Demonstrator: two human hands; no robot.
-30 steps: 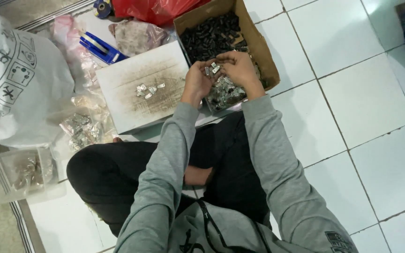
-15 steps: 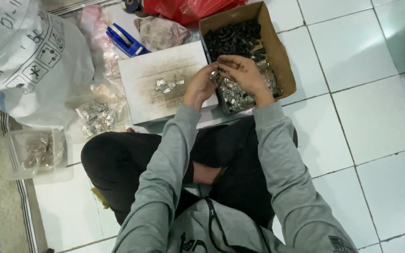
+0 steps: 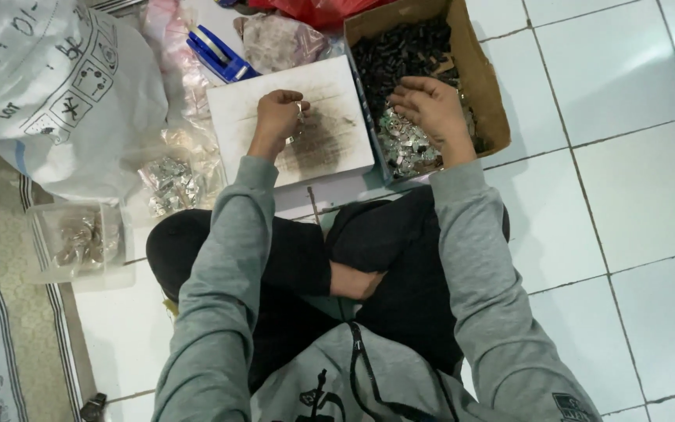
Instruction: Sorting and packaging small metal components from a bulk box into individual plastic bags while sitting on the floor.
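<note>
My left hand (image 3: 276, 117) hovers over a white board (image 3: 330, 86) with a dark smudge, its fingers pinched on a small silvery metal part (image 3: 300, 109). My right hand (image 3: 430, 109) rests palm down in a brown cardboard box (image 3: 484, 74), on a heap of shiny metal pieces (image 3: 400, 148). Dark small parts (image 3: 400, 48) fill the far half of that box. I sit cross-legged in grey sleeves and black trousers.
A large white printed sack (image 3: 48, 86) lies at left. A clear bag of metal parts (image 3: 169, 180) and a clear plastic tub (image 3: 80, 238) sit by my left knee. A blue tool (image 3: 219, 53), a plastic bag (image 3: 279, 39) and something red lie behind the board. White floor tiles spread right.
My hands were together over the box's near corner. The left hand has moved left onto the white board with a small part; the right stays in the box.
</note>
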